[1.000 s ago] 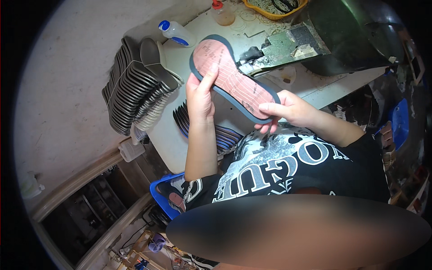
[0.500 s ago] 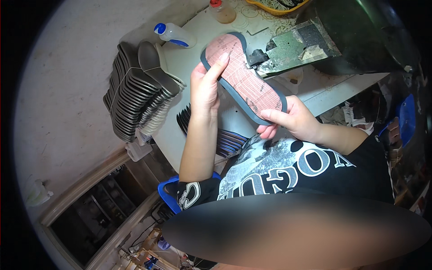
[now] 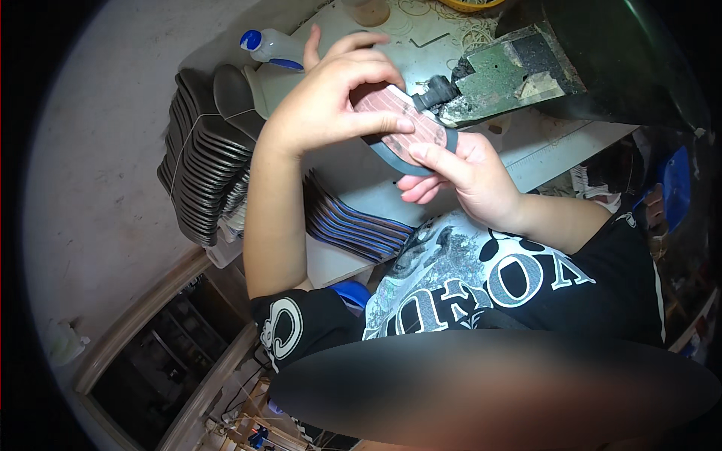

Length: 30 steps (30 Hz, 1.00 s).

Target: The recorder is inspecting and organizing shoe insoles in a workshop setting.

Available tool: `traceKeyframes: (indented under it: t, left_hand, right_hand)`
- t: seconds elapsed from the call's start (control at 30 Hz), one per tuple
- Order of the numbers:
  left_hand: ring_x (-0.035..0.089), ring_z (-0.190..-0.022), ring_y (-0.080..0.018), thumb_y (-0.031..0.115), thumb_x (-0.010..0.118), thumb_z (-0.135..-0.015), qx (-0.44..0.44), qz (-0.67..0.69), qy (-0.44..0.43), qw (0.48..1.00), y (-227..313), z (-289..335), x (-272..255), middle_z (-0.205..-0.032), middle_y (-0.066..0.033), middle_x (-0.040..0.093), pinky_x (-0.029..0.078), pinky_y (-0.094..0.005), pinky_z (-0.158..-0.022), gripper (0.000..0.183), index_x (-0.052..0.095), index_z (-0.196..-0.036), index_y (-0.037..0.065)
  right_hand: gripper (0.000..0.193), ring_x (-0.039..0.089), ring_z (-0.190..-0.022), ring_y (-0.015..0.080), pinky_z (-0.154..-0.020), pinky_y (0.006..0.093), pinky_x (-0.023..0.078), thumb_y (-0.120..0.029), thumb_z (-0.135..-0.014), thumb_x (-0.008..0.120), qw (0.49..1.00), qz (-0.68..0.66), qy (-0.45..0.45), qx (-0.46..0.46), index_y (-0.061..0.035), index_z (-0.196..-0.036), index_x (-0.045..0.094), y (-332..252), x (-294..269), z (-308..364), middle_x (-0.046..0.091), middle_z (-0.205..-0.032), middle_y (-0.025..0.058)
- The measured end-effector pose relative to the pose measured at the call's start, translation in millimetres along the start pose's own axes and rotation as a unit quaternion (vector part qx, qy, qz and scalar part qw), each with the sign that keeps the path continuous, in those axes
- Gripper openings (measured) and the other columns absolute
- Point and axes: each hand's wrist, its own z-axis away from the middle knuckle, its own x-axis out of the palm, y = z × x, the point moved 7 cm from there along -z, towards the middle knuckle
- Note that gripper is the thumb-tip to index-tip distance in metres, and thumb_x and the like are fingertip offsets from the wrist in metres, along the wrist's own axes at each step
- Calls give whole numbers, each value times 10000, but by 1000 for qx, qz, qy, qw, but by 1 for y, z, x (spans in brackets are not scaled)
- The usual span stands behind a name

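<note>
An insole with a pink, line-patterned face and a dark blue-grey edge is held between both hands, beside a green metal machine arm with a black tip. My left hand reaches over its far part, thumb pressed on the pink face and some fingers raised; it hides much of that end. Around the near end my right hand is closed, thumb on top and fingers underneath. The insole's side edge lies close to the black tip; I cannot tell if they touch.
At the left stands a tall tied stack of dark insoles. A row of dark, blue-edged insoles lies near my left forearm. Farther back are a white bottle with a blue cap, a hex key and a yellow basket.
My left hand has swung up and over the insole, covering its far end. The insole has shifted slightly and tilted, its edge now beside the machine's black tip. My right hand keeps its hold.
</note>
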Motion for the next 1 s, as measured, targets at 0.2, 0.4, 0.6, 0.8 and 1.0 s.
traceKeyframes:
  t: [0.2,0.4,0.6,0.8,1.0]
  left_hand:
    - [533,-1041,-210,433,760,-699,-66,6,-103,992,-10,1,6,-868,-53,600,12,-530,-1120,396,645,-854,88]
    - [514,-711,-112,371,721,-786,-127,-21,-48,991,-2,17,3,-706,-5,564,384,-366,-902,346,613,-838,47]
    - [450,-586,-52,311,654,-886,-314,172,-66,931,-3,40,23,-637,27,515,379,-222,-524,325,579,-811,3]
    - [475,-595,-51,392,635,-889,-397,189,-31,897,-1,56,33,-664,11,555,388,-224,-523,404,610,-796,0]
    - [581,-634,-97,405,627,-887,-438,269,20,858,-29,67,50,-766,-56,659,445,-221,-578,434,673,-901,-26]
  right_hand:
    - [398,694,-756,198,-664,258,559,-315,-950,558,1000,11,14,-3,70,-1025,624,-3,-3,-1,680,-869,175]
    - [450,700,-783,216,-680,258,565,-353,-944,563,999,4,25,21,92,-948,626,-5,-5,-3,680,-865,197]
    - [433,697,-773,215,-671,248,564,-360,-935,576,999,28,23,-3,69,-956,633,-11,-9,-5,685,-893,168]
    - [373,694,-762,177,-662,240,565,-315,-943,562,997,77,7,-26,50,-948,642,-13,-12,-16,692,-880,141]
    - [301,681,-703,151,-628,226,565,-266,-912,610,994,81,-18,-70,33,-893,646,-6,-16,-47,688,-822,116]
